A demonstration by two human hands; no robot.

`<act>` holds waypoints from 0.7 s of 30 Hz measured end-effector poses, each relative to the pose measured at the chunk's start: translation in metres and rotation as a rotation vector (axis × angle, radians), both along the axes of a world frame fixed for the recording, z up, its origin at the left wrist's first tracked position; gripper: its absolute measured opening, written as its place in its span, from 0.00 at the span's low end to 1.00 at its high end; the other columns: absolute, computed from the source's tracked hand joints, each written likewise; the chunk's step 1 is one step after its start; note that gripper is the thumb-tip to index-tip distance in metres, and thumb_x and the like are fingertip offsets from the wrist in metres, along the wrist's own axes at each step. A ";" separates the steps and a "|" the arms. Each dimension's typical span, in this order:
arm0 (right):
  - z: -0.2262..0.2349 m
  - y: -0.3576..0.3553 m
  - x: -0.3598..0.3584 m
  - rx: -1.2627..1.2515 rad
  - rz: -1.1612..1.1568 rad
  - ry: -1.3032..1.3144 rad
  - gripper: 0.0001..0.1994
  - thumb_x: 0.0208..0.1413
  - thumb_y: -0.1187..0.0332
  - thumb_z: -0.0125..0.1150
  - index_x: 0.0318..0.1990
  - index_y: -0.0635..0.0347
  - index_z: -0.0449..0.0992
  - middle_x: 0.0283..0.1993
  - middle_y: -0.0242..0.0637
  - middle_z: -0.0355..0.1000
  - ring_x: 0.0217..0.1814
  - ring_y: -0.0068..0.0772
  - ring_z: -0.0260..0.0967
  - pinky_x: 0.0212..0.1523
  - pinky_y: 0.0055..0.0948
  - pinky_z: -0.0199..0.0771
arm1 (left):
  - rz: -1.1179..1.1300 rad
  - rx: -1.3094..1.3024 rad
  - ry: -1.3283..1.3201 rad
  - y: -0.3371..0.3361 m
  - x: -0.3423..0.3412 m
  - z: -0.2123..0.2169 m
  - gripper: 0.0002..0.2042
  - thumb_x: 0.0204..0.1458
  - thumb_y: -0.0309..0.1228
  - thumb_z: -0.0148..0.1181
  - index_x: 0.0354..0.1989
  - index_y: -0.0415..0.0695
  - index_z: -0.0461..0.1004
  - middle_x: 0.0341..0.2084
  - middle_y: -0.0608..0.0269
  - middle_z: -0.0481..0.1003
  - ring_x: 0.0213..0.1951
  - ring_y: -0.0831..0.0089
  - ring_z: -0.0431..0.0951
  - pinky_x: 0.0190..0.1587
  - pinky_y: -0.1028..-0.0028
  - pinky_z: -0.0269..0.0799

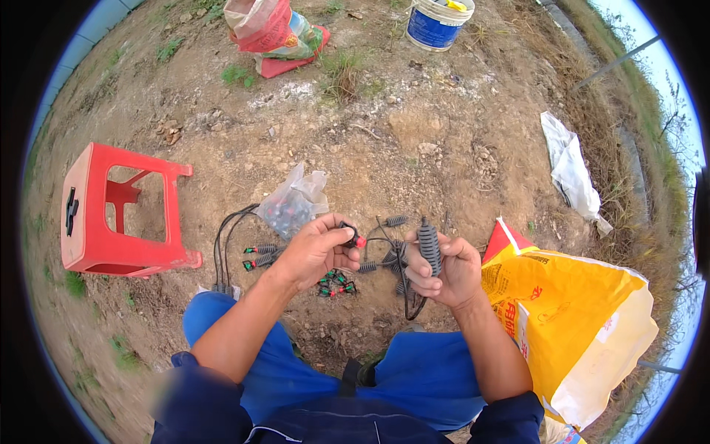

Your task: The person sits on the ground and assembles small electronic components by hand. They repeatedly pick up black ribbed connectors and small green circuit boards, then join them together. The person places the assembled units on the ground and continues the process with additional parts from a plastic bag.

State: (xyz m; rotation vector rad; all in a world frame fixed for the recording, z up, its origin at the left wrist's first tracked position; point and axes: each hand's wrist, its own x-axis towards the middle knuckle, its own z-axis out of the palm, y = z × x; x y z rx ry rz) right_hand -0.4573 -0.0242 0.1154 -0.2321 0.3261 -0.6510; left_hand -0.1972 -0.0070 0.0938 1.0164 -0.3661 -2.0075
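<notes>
Between the thumb and fingers of my left hand (314, 250) is a small black sprinkler nozzle (347, 232) with a red tip. My right hand (457, 275) is closed around a grey ribbed cylinder (429, 248), held upright. A thin black tube (406, 300) loops down beside that hand. The two held pieces are apart. On the dirt between my knees lies a small heap of black, green and red nozzles (337, 284). More grey ribbed cylinders (367, 266) with black tubing lie behind and between my hands. A clear plastic bag (294, 200) of small parts sits beyond my left hand.
A red plastic stool (80, 214) lies on its side at the left, a black piece on it. A yellow sack (569, 303) stands close at my right. Farther off are a red woven sack (270, 33), a blue-and-white bucket (435, 26) and a white sack (569, 166).
</notes>
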 end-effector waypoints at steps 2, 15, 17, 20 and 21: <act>0.008 -0.005 0.001 0.056 -0.055 -0.103 0.27 0.57 0.61 0.43 0.61 0.68 0.65 0.29 0.39 0.65 0.19 0.27 0.56 0.18 0.27 0.59 | -0.001 0.000 0.041 -0.005 -0.003 -0.001 0.04 0.63 0.29 0.54 0.42 0.43 0.70 0.31 0.60 0.77 0.28 0.73 0.79 0.32 0.70 0.81; 0.011 -0.018 -0.017 -0.096 -0.175 -0.052 0.27 0.66 0.51 0.38 0.55 0.66 0.72 0.21 0.33 0.58 0.16 0.24 0.51 0.15 0.25 0.53 | 0.005 0.028 -0.051 -0.016 -0.011 0.004 0.12 0.64 0.39 0.57 0.35 0.43 0.70 0.20 0.65 0.74 0.15 0.81 0.70 0.14 0.79 0.64; 0.011 -0.016 -0.016 -0.130 -0.150 -0.011 0.27 0.66 0.51 0.38 0.54 0.66 0.72 0.21 0.33 0.58 0.16 0.24 0.51 0.15 0.25 0.54 | -0.002 0.036 -0.079 -0.016 -0.011 0.007 0.13 0.64 0.41 0.55 0.34 0.44 0.70 0.18 0.66 0.73 0.13 0.82 0.68 0.12 0.80 0.60; 0.010 -0.016 -0.012 -0.158 -0.121 -0.007 0.27 0.66 0.51 0.38 0.53 0.66 0.72 0.21 0.34 0.59 0.17 0.24 0.52 0.15 0.24 0.54 | -0.004 0.036 -0.069 -0.015 -0.012 0.011 0.14 0.65 0.42 0.53 0.33 0.45 0.70 0.16 0.69 0.71 0.12 0.83 0.66 0.10 0.81 0.56; 0.010 -0.015 -0.012 -0.160 -0.119 -0.004 0.27 0.66 0.50 0.38 0.53 0.66 0.72 0.21 0.34 0.59 0.17 0.24 0.52 0.15 0.24 0.54 | -0.006 0.028 -0.055 -0.015 -0.012 0.012 0.15 0.65 0.43 0.53 0.32 0.45 0.70 0.15 0.69 0.70 0.12 0.83 0.65 0.10 0.81 0.55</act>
